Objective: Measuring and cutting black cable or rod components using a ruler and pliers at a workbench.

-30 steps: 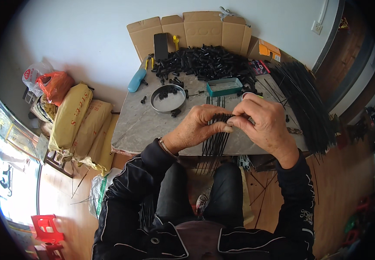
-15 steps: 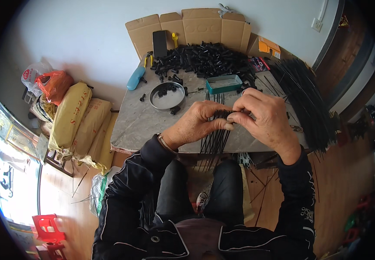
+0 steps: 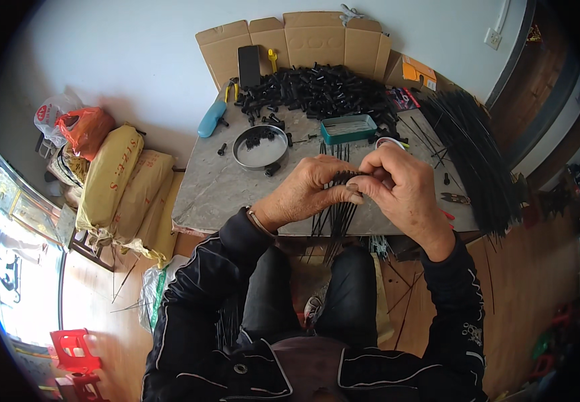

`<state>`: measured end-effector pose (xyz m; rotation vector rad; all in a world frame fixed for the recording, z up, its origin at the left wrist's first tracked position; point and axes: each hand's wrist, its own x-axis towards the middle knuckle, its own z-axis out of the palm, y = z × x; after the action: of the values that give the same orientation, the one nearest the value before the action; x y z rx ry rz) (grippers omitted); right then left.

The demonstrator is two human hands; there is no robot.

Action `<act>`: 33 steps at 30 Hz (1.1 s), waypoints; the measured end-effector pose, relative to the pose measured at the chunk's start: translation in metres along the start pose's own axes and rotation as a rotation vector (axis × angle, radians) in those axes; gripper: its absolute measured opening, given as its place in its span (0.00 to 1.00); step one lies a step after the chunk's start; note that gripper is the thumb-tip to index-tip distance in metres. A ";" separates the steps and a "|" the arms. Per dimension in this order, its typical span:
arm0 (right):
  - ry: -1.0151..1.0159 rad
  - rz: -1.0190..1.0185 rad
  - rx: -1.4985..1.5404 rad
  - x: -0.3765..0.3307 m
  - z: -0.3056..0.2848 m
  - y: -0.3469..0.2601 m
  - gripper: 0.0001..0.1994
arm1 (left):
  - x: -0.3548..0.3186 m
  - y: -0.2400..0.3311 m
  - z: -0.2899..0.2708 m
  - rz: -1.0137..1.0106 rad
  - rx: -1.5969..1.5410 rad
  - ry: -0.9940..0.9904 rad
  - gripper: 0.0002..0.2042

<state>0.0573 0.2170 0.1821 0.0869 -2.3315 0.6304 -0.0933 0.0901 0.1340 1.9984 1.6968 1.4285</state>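
My left hand (image 3: 307, 194) and my right hand (image 3: 404, 187) meet above the near edge of a grey stone table (image 3: 213, 184). Both pinch the top of a bundle of thin black rods (image 3: 337, 214), which hangs down past the table edge toward my knees. The fingertips of the two hands touch around the bundle's top end, hiding it. Just beyond the hands stand a round metal dish (image 3: 260, 147) with a few black parts in it and a teal rectangular tin (image 3: 349, 128).
A heap of small black plastic parts (image 3: 317, 90) covers the table's back, before a cardboard screen (image 3: 290, 37). A long sheaf of black rods (image 3: 477, 157) lies at the right. A blue handle (image 3: 211, 119), yellow sacks (image 3: 112, 177) and red stools (image 3: 72, 348) are left.
Both hands have shifted slightly nearer the table's front edge and closed tighter together on the bundle's top. Nothing on the table has moved.
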 end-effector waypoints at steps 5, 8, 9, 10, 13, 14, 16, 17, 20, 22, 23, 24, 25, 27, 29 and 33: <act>-0.072 0.020 -0.009 0.001 -0.005 -0.005 0.12 | 0.004 -0.004 0.003 0.200 0.039 0.090 0.20; -0.117 0.132 0.167 -0.001 -0.003 0.000 0.12 | 0.006 -0.005 0.001 0.218 0.062 0.074 0.20; -0.156 0.233 0.308 -0.002 -0.003 0.003 0.12 | 0.006 -0.003 0.002 0.217 0.064 0.072 0.20; -0.154 0.233 0.310 -0.004 -0.004 0.005 0.12 | 0.005 -0.001 0.002 0.206 0.063 0.065 0.20; -0.237 0.378 0.419 -0.001 -0.004 0.002 0.12 | 0.004 -0.004 0.001 0.187 0.043 0.053 0.20; -0.213 0.273 0.302 0.000 -0.008 -0.003 0.11 | 0.005 -0.005 0.003 0.181 0.028 0.036 0.20; -0.188 0.171 0.185 0.001 -0.010 -0.005 0.10 | 0.006 -0.004 0.004 0.179 0.031 0.035 0.20; -0.174 0.123 0.148 0.002 -0.013 -0.004 0.10 | 0.007 -0.004 0.006 0.180 0.032 0.035 0.20; -0.128 0.101 0.152 -0.001 -0.011 -0.001 0.10 | 0.004 -0.007 0.007 0.148 0.016 0.068 0.20; -0.098 0.122 0.200 -0.002 -0.008 0.002 0.09 | 0.003 -0.007 0.006 0.142 0.017 0.075 0.20; -0.091 0.113 0.192 -0.003 -0.008 0.002 0.09 | 0.003 -0.008 0.006 0.139 0.011 0.078 0.19; -0.084 0.105 0.184 -0.003 -0.008 0.002 0.09 | 0.003 -0.007 0.005 0.139 0.011 0.077 0.19; -0.084 0.105 0.185 -0.002 -0.007 0.002 0.09 | 0.004 -0.006 0.005 0.142 0.012 0.079 0.19; -0.097 0.112 0.169 0.001 -0.006 0.001 0.09 | 0.004 -0.008 0.005 0.145 0.014 0.080 0.19; -0.108 0.090 0.146 0.002 -0.007 0.002 0.09 | 0.003 -0.010 0.005 0.129 0.020 0.071 0.20; -0.130 0.070 0.087 0.003 -0.008 0.003 0.09 | 0.004 -0.011 0.006 0.144 0.028 0.077 0.20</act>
<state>0.0594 0.2239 0.1882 0.0895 -2.4404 0.7825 -0.0971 0.0999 0.1258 2.1461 1.6411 1.5550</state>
